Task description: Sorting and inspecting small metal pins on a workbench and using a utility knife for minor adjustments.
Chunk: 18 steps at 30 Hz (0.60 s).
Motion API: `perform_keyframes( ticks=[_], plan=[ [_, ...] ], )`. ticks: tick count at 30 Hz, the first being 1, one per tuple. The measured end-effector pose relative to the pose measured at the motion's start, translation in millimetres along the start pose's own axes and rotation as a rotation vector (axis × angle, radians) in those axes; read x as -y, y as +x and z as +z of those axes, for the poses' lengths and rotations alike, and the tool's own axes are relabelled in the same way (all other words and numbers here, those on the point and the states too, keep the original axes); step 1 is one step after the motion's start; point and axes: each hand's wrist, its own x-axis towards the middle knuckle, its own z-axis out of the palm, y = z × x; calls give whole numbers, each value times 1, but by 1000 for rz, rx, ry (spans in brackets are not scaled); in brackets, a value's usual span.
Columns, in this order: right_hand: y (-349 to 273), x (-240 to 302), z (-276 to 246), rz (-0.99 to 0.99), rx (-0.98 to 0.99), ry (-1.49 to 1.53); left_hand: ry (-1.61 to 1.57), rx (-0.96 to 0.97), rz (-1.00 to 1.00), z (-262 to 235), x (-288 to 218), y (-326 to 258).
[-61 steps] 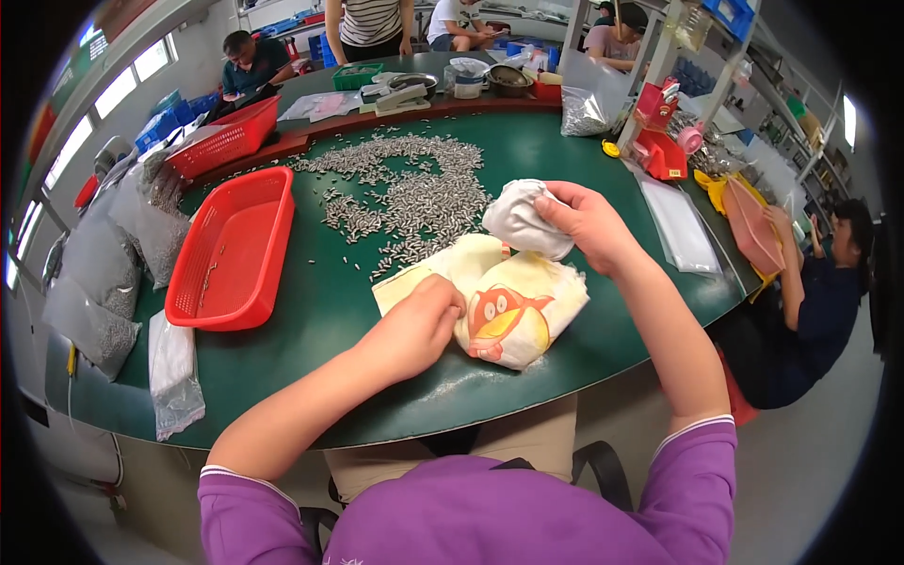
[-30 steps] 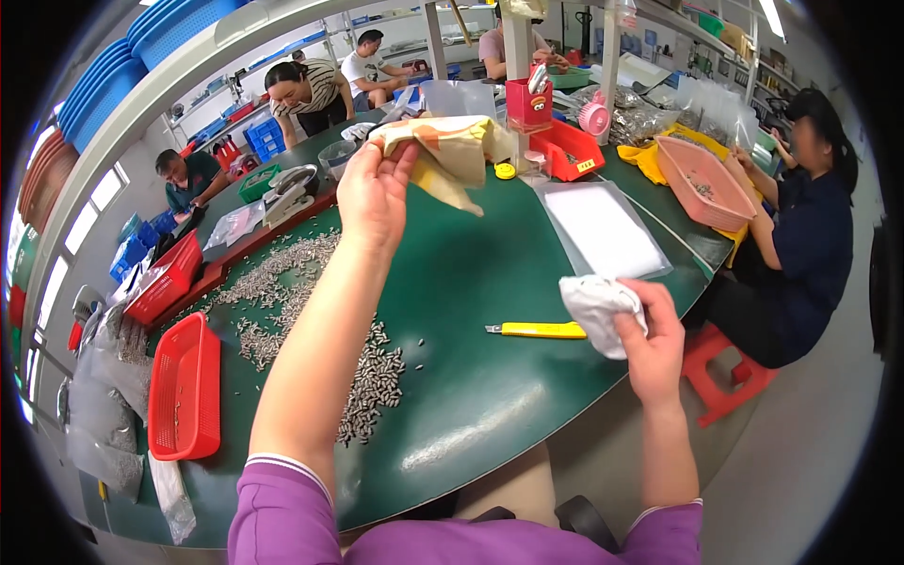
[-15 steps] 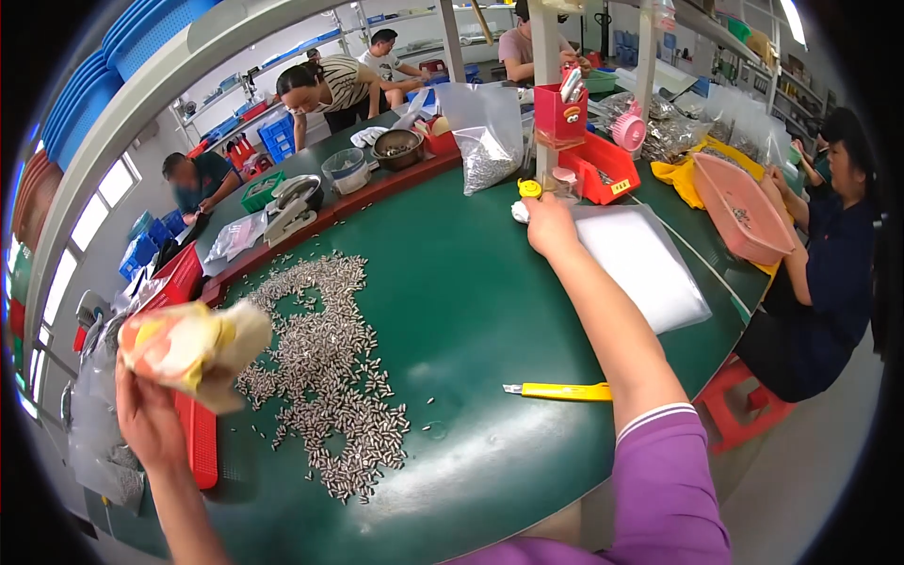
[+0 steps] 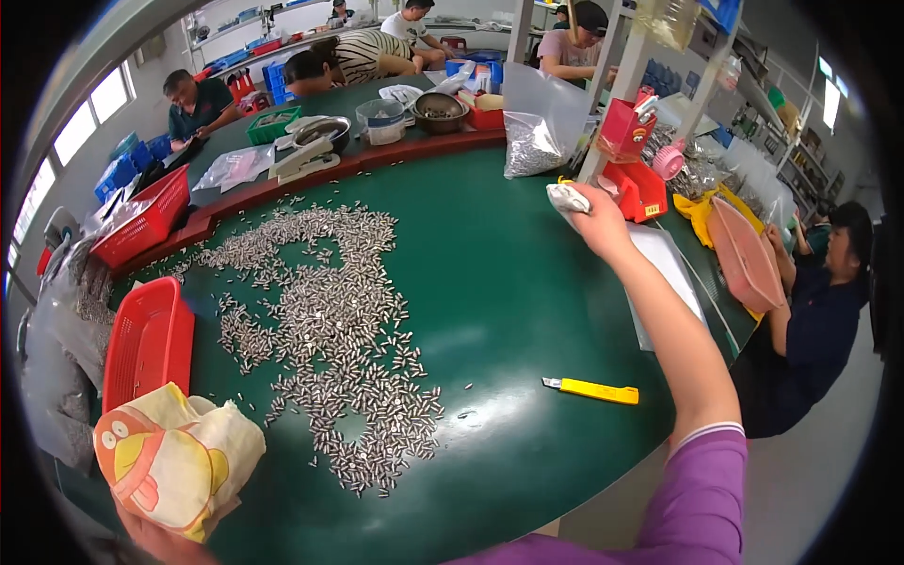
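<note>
Hands (image 4: 605, 226) hold printed cloth (image 4: 184, 461) left, white cloth (image 4: 567, 198) right.

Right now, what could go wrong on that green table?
The yellow-handled, silver-tipped cutter lies out in the open; if its blade is exposed, it might nick the right hand reaching back past it.

The small silvery metal pieces lie loose, so the cream, cartoon-printed cloth bundle in the left hand could knock some away.

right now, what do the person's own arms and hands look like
Short purple sleeve with white-trimmed cuff on the right arm; right hand bare, no glove or watch. Left hand partly hidden, ungloved; its sleeve is out of view.
</note>
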Motion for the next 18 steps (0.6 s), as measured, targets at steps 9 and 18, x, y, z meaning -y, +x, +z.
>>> perform_keyframes(
  ticks=[9, 18],
  plan=[
    [123, 27, 172, 17, 25, -369, -50, -209, -33, -54, 41, -42],
    [16, 55, 107, -260, 593, 344, -126, -210, -55, -68, 31, -46]
  ],
)
